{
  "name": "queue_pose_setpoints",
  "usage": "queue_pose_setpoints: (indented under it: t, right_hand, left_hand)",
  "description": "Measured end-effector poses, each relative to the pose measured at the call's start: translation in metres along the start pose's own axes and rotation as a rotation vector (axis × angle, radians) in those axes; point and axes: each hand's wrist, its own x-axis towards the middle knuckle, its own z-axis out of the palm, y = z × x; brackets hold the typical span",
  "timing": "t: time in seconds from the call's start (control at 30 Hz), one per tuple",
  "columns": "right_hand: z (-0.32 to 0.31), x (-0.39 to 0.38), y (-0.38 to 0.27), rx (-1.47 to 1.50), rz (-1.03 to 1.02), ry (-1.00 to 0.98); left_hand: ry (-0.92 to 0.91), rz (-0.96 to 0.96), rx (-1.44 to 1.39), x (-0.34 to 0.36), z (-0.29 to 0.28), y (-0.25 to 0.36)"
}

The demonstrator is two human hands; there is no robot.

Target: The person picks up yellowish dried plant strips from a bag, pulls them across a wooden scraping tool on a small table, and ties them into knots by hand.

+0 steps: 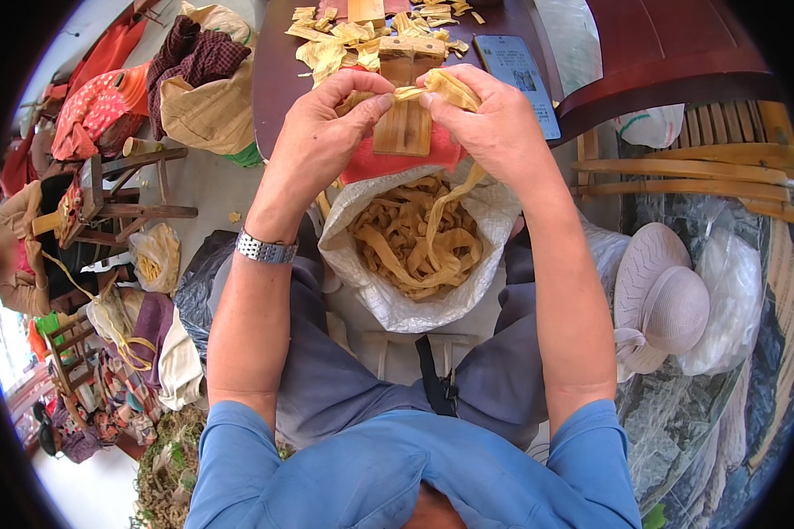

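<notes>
My left hand [326, 115] and my right hand [487, 113] are raised over the table edge, close together. Between their pinched fingertips stretches a pale yellow corn husk strip [408, 93]. A wider fold of husk loops over the fingers of my right hand. Below that hand, a long flat husk band [436, 216] trails down into an open white woven sack [333, 236] between my knees. Coils of the same band fill the sack. Under my hands a wooden block [402, 137] lies on a red cloth [366, 164].
Loose dry husks [331, 55] are heaped on the dark table [280, 132]. A phone [513, 78] lies at its right side. To my right are a wooden chair [679, 167] and a sun hat [666, 291]. Stools [141, 210] and another person [26, 256] are on the left.
</notes>
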Motion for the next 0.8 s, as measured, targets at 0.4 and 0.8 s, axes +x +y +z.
queue_pose_setpoints:
  t: [0.4,0.8]
  right_hand:
    - [0.02,0.003,0.026,-0.345,-0.085,0.058]
    - [0.0,-0.024,-0.001,0.275,0.06,-0.121]
  left_hand:
    - [0.02,0.023,0.334,0.001,0.005,-0.014]
    - [-0.185,0.038,-0.028,-0.033,-0.005,0.0]
